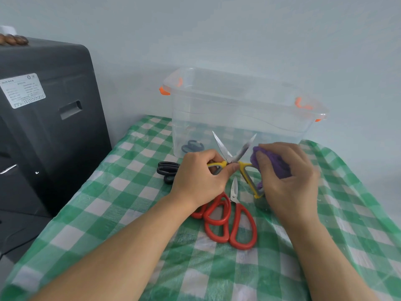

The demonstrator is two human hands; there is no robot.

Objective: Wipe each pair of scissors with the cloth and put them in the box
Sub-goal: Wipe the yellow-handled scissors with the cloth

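My left hand point(198, 174) grips one yellow-and-grey handle of the yellow scissors point(235, 156), whose blades are spread wide open and point up. My right hand point(288, 177) holds a purple cloth point(257, 158) bunched against the right blade and the other handle. Two pairs of red scissors point(234, 220) lie on the table just below my hands. Black scissors point(167, 170) lie to the left of my left hand. A clear plastic box point(238, 109) with orange latches stands behind, with a grey pair of scissors point(193, 146) inside at its left.
A green-and-white checked tablecloth point(130, 213) covers the table. A large black plastic case point(47, 118) with a white label stands at the left edge. A pale wall runs close behind the box.
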